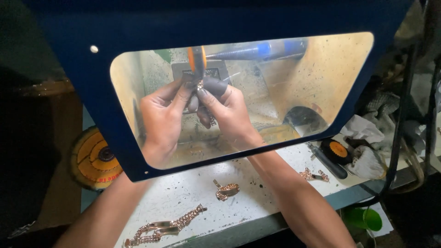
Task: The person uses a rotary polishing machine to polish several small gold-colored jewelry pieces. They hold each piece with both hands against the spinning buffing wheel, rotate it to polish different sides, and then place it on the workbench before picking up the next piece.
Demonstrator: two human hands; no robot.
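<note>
Behind the blue shield (105, 115), left hand (161, 115) and right hand (227, 112) pinch one small gold piece (200, 85) — against the orange wheel (197, 59).

Warm glow behind window, dim blurred surroundings

Jewellery piece (200, 84) — mostly hidden by fingertips (205, 94).

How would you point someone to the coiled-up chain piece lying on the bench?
Start at the blue-framed clear shield and drop below its lower edge to the speckled white bench. The coiled chain lies between the person's forearms. Unlike the long chain stretched out near the front edge, it is bunched into a small loop.
</note>
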